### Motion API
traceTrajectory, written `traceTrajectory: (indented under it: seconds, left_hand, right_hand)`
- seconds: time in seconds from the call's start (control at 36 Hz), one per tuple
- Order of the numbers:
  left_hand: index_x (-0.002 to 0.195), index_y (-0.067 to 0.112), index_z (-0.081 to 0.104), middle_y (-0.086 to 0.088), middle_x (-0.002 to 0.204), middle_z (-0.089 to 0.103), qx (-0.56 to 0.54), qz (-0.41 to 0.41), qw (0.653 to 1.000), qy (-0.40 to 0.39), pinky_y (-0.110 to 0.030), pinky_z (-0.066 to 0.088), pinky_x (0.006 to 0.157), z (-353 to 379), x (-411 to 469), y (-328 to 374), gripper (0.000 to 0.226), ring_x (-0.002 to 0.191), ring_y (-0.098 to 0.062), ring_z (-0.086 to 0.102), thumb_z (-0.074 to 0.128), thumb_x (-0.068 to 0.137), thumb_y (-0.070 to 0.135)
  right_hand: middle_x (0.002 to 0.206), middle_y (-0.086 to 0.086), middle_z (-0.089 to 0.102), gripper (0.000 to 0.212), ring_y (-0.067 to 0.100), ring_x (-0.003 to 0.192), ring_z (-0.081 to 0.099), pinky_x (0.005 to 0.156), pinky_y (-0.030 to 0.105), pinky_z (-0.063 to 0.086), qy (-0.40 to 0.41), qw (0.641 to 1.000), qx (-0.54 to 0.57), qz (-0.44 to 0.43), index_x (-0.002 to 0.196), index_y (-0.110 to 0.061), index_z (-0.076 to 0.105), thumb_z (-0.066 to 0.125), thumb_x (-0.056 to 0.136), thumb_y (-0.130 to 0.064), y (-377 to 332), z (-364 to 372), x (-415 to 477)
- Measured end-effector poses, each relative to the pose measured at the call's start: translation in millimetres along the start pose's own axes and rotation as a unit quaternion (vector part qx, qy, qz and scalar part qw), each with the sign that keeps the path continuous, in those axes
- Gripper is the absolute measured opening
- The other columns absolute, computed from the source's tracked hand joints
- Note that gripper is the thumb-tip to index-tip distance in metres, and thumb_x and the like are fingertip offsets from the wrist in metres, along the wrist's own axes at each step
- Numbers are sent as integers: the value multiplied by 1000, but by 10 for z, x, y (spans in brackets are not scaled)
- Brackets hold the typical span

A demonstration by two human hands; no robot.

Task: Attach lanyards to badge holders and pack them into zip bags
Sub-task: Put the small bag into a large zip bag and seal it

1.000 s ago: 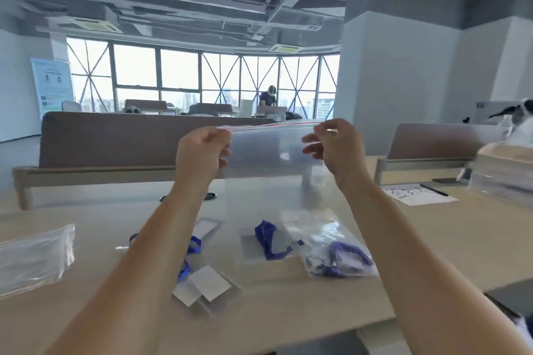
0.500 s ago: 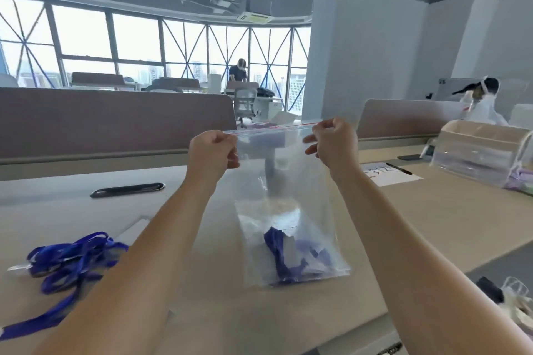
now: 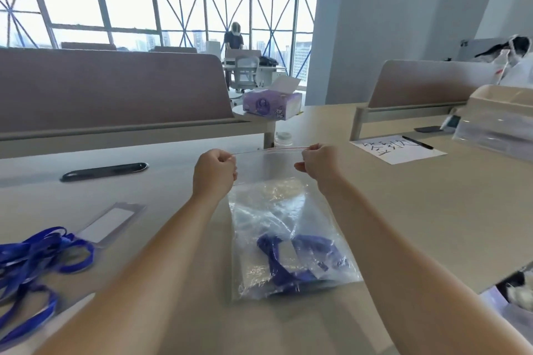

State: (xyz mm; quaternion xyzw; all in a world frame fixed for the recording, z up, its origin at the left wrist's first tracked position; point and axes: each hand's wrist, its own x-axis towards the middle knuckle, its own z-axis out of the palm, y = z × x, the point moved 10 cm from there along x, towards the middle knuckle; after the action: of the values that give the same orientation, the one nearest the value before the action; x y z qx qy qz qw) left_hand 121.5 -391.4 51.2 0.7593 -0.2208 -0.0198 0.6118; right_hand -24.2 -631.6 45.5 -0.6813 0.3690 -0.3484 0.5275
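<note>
A clear zip bag (image 3: 277,210) lies stretched over the table in front of me, its red-lined zip strip at the far end. My left hand (image 3: 215,171) pinches the strip's left corner and my right hand (image 3: 317,166) pinches its right corner. Inside the bag, near its bottom, sits a blue lanyard (image 3: 291,262) with a badge holder (image 3: 284,256). To the left on the table lie a loose badge holder (image 3: 108,223) with a white card and a heap of blue lanyards (image 3: 34,259).
A black slot cover (image 3: 103,171) sits in the table top at the back left. A paper sheet with writing (image 3: 398,148) and a pen lie at the right, beside a clear plastic box (image 3: 496,124). A tissue box (image 3: 271,102) stands beyond the partition gap.
Both hands have lowered the bag from up in the air down toward the table, still holding its zip corners. The camera has tilted down and turned right.
</note>
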Motion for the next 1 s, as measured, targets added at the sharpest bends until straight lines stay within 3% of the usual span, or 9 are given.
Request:
traceTrajectory:
  seconds: [0.17,0.39,0.47,0.56,0.64,0.72,0.78,0.89,1.0]
  left_hand:
    - [128,13,57,-11,108,70,75,-8,997,8,-33,53,78,75,88,-244,37,94,-28,68,58,91,19]
    - [145,15,43,-9,128,61,100,-35,993,-44,-39,52,91,231,83,-419,57,102,-30,67,61,91,22]
    - [148,16,40,-9,139,54,116,-33,991,-53,-34,51,88,263,71,-446,61,101,-30,68,62,92,23]
    - [147,14,43,-7,146,51,156,-17,986,-60,-25,41,86,270,31,-416,59,111,-25,62,62,92,23]
    - [138,12,53,-6,140,55,164,-6,984,-65,-23,35,84,256,-8,-383,48,106,-19,56,63,92,23]
    - [129,13,60,-5,133,59,152,6,986,-74,-25,38,85,188,-60,-324,38,117,-21,57,63,93,24]
    - [120,12,65,-4,123,65,128,18,989,-76,-27,42,85,103,-110,-247,30,112,-23,61,63,93,23]
    - [94,13,70,-7,96,73,45,18,993,-107,-41,58,82,-159,-265,-129,9,91,-27,70,63,93,19]
    - [96,6,71,-7,92,75,13,32,992,-119,-32,59,77,-639,-446,7,15,86,-24,72,59,97,16]
  right_hand:
    - [90,11,62,23,26,88,67,83,41,60,-58,998,-22,21,72,-18,51,58,90,-4,240,167,17]
    - [107,22,69,18,32,97,69,86,45,58,-79,993,-82,31,73,-16,56,62,87,-6,512,270,100]
    - [111,23,69,2,36,104,68,86,47,58,-86,990,-107,30,87,-7,65,63,86,-7,550,296,96]
    - [106,26,67,29,40,99,68,86,53,56,-80,987,-136,18,104,10,62,66,82,-9,542,314,103]
    - [101,24,68,38,40,96,68,87,55,55,-82,982,-167,-8,110,8,60,66,80,-13,450,350,38]
    - [114,15,68,46,36,104,67,93,49,53,-86,979,-182,-40,125,-3,59,67,83,-21,215,408,-169]
    - [120,8,65,47,33,103,66,93,43,53,-87,975,-194,-71,129,-9,57,65,86,-25,3,447,-363]
    - [117,7,66,38,31,96,67,88,41,53,-98,969,-189,-124,123,-9,61,64,88,-24,-356,590,-739]
    - [113,3,69,34,24,93,67,92,41,54,-122,963,-181,-160,119,-13,64,66,88,-27,-650,827,-1151]
